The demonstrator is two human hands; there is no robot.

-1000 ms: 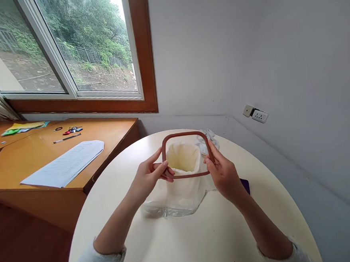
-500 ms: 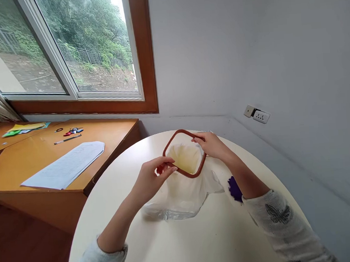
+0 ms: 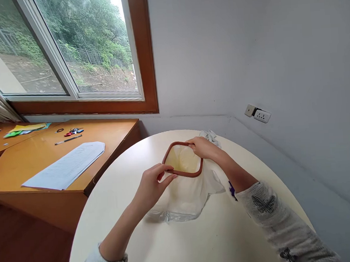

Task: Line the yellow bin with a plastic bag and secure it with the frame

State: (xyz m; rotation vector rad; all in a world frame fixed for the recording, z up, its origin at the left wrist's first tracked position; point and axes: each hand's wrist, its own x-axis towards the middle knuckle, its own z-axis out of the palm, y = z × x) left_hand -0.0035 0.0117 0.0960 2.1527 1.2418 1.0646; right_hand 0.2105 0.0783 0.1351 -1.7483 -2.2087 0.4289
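A brown rounded-square ring (image 3: 199,170) lies around the mouth of a small bin lined with a thin white plastic bag (image 3: 187,194). Inside the ring, the lining looks pale yellow; the bin's outer wall is hidden beneath the bag, which spreads onto the table. My left hand (image 3: 151,184) pinches the ring's near left corner between thumb and fingers. At the far right corner, my right hand (image 3: 205,148) is closed on the ring, its thumb mostly out of sight.
The round white table (image 3: 218,239) carries a crumpled clear plastic piece (image 3: 210,136) behind my right hand and a purple item (image 3: 232,191) partly covered by my right sleeve. A wooden desk (image 3: 115,131) on the left holds papers (image 3: 66,164), a pen and keys.
The ring has come down from a tilted position and now sits lower and flatter on the bin's mouth. Both hands moved with it, the right one lower and slightly left.
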